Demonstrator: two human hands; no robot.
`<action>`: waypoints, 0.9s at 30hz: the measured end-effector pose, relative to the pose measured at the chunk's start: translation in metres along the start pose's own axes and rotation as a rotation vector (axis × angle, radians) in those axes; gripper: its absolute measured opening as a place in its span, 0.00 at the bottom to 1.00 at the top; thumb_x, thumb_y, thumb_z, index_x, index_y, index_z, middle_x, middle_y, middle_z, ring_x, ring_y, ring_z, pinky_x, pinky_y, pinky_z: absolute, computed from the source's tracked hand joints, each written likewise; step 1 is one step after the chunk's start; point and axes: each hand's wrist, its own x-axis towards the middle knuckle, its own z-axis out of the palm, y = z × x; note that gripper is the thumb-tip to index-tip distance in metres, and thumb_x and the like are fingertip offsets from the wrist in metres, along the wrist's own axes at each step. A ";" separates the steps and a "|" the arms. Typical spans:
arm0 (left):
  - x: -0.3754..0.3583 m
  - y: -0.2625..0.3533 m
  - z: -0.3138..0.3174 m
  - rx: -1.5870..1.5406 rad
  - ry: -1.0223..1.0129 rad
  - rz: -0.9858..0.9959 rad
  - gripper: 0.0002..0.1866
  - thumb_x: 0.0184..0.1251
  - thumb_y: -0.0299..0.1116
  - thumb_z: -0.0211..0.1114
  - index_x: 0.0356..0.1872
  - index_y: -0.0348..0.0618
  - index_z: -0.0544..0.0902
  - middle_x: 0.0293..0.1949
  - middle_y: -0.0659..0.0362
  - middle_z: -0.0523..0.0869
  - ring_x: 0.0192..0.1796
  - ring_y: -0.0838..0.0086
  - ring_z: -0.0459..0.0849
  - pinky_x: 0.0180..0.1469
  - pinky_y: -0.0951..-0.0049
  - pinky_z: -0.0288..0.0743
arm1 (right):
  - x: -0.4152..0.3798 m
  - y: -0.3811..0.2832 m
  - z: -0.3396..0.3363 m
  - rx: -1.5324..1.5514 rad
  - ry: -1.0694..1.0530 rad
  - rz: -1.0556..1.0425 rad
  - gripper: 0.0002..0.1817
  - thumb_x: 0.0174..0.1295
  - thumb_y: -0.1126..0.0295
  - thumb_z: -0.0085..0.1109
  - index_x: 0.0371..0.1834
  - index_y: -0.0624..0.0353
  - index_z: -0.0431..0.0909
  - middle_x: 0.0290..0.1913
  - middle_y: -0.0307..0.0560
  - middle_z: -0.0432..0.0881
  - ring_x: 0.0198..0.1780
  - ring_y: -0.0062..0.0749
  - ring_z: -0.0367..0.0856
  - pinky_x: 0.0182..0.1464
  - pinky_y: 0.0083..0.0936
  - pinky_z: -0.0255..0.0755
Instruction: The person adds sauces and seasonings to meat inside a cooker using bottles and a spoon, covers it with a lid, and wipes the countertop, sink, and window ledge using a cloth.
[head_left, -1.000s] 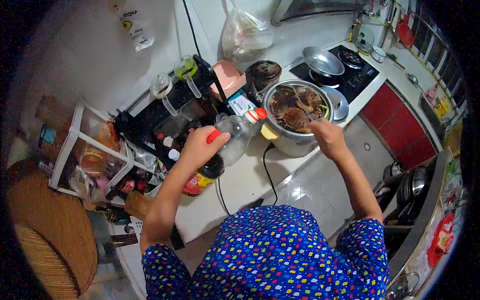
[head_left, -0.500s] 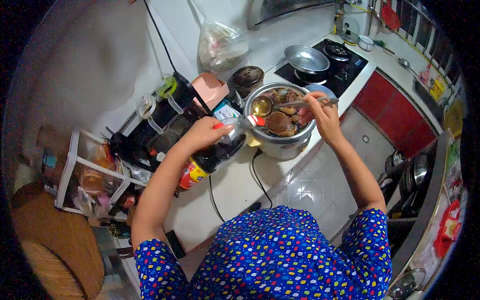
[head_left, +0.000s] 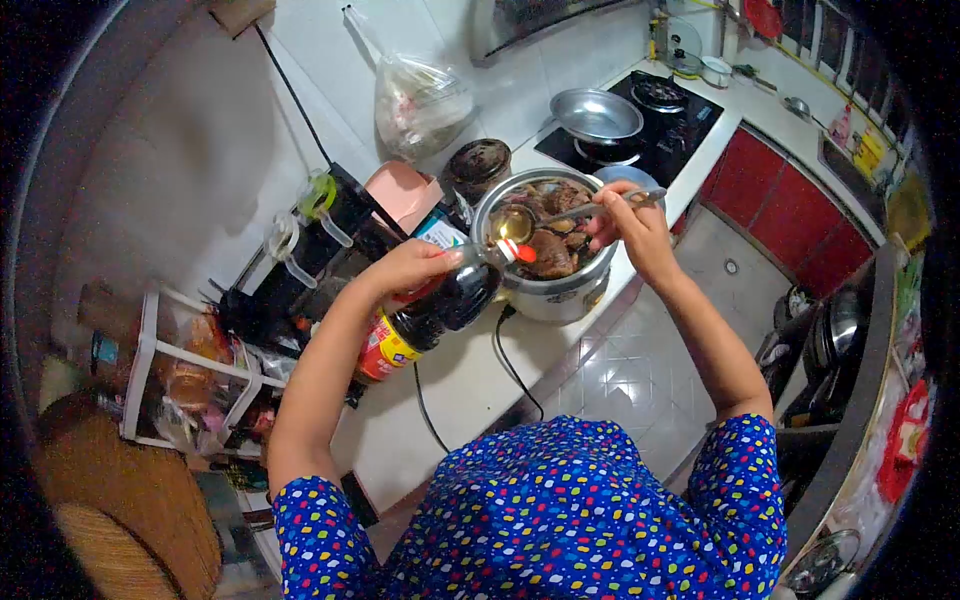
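Observation:
My left hand [head_left: 415, 268] is wrapped round a large soy sauce bottle [head_left: 450, 305] with dark liquid and a red and yellow label. The bottle tilts, its red-capped mouth over the near left part of the pot. In my right hand [head_left: 638, 235] is the handle of a metal ladle [head_left: 514, 223], its bowl gold-toned and held just beyond the bottle's mouth. Beneath both is a silver cooking pot [head_left: 560, 303] without a lid, holding browned chunks of food [head_left: 550, 255], probably meat. Whether liquid is flowing from the bottle I cannot make out.
A dark lidded jar [head_left: 478, 165] and a pink container [head_left: 402, 195] stand behind the pot. A metal pan [head_left: 597, 115] rests on the black stove [head_left: 690, 125]. Black cords [head_left: 505, 360] cross the counter; a white rack [head_left: 150, 350] stands left.
The bottle has tipped further, and its dark liquid has run nearer the neck. The ladle remains over the pot. The whole view has shifted slightly.

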 end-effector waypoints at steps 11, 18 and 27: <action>0.023 -0.012 -0.015 -0.114 -0.044 -0.080 0.22 0.64 0.55 0.57 0.19 0.51 0.73 0.12 0.74 0.59 0.12 0.87 0.52 0.15 0.81 0.42 | -0.004 0.002 -0.015 0.060 0.014 0.020 0.13 0.69 0.63 0.45 0.40 0.63 0.71 0.25 0.46 0.78 0.22 0.25 0.79 0.23 0.17 0.75; 0.014 0.012 -0.021 -0.170 -0.148 -0.154 0.21 0.65 0.56 0.56 0.21 0.52 0.72 0.15 0.73 0.61 0.17 0.88 0.55 0.18 0.84 0.46 | -0.001 -0.001 -0.018 0.081 0.012 0.063 0.13 0.69 0.63 0.45 0.40 0.62 0.71 0.24 0.45 0.78 0.21 0.25 0.79 0.24 0.18 0.73; 0.034 -0.008 -0.030 -0.201 -0.175 -0.246 0.24 0.66 0.56 0.54 0.16 0.53 0.68 0.13 0.72 0.62 0.12 0.86 0.55 0.13 0.83 0.46 | 0.001 -0.002 -0.018 0.098 -0.012 0.065 0.12 0.69 0.63 0.45 0.39 0.62 0.71 0.23 0.44 0.78 0.20 0.24 0.79 0.23 0.18 0.73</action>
